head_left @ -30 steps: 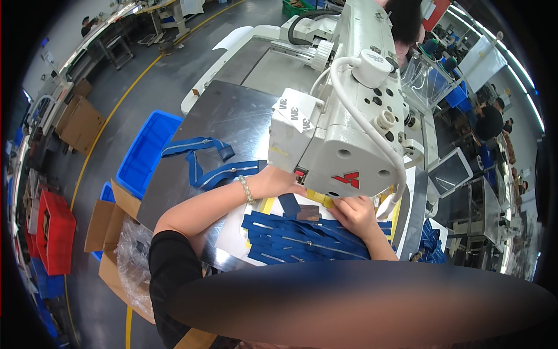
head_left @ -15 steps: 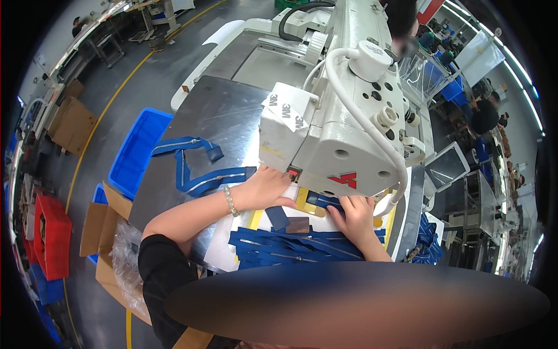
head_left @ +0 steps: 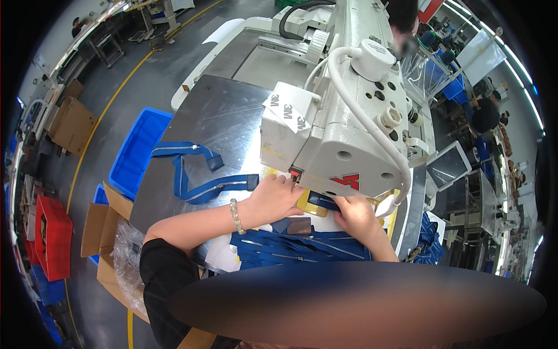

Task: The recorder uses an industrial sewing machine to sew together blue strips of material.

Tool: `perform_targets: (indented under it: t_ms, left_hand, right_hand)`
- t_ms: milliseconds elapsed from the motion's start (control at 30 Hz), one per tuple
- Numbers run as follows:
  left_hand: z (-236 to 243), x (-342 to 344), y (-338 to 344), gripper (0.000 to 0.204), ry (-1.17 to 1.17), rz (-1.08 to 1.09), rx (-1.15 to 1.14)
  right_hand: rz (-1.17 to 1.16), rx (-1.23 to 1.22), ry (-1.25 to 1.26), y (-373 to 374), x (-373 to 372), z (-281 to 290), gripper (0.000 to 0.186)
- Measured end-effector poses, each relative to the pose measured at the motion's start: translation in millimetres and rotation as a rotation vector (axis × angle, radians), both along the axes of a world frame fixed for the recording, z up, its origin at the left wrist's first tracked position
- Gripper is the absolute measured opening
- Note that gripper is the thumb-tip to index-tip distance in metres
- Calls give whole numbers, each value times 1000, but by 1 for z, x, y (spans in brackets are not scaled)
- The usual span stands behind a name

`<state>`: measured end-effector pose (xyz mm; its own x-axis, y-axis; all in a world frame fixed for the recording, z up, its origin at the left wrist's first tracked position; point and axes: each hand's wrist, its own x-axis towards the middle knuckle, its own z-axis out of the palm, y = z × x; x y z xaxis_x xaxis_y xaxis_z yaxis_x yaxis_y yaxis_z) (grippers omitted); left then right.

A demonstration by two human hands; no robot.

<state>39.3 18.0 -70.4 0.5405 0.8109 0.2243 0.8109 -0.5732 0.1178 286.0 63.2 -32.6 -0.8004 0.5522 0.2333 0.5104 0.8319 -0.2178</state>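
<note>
- Left hand (head_left: 276,200): palm down, fingers forward at the front of the white sewing machine with curved white hose (head_left: 340,131); fingertips partly hidden, cannot tell if it grips anything. Pale beaded bracelet (head_left: 235,216) on wrist.
- Right hand (head_left: 357,216): fingers bent, at the right end of the dark blue fabric piece (head_left: 321,200); pinching or only pressing, cannot tell.
- Fabric piece: on the flat yellow plate (head_left: 304,203), between both hands, below the machine head.
- Heap of blue zipper strips with pale teeth (head_left: 299,249): on the worktop, nearer the person than the plate.
- Brown rectangular block (head_left: 300,225): beside the heap's upper edge; small dark blue fabric patch (head_left: 281,225) just left of it.
- Long blue zipper strip (head_left: 190,189): bent, on the shiny metal worktop (head_left: 224,116), one end near left hand.
- Blue plastic bin (head_left: 123,166): left of worktop.
</note>
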Motion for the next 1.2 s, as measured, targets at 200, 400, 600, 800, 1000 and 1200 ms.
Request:
perform_targets:
  t_ms: [200, 400, 600, 800, 1000, 1200]
  left_hand:
    - [-13, -5, 5, 59, -147, -71, 21]
    - [4, -4, 9, 55, -144, -21, -287]
    - [-3, -4, 8, 57, -217, -85, -145]
    - [-2, -3, 8, 56, -242, -91, -134]
    - [-5, -2, 10, 54, -287, -128, -95]
    - [-7, -4, 7, 50, -266, -120, -58]
  right_hand:
    - [-37, 55, -37, -1, -5, -22, 32]
    - [-60, -281, 284, -4, -8, -30, 26]
    - [-62, -482, 501, -3, -12, -26, 27]
    - [105, 226, 155, 3, -18, -25, 39]
    - [189, 398, 18, 0, -10, -21, 38]
    - [250, 400, -127, -18, -7, 1, 27]
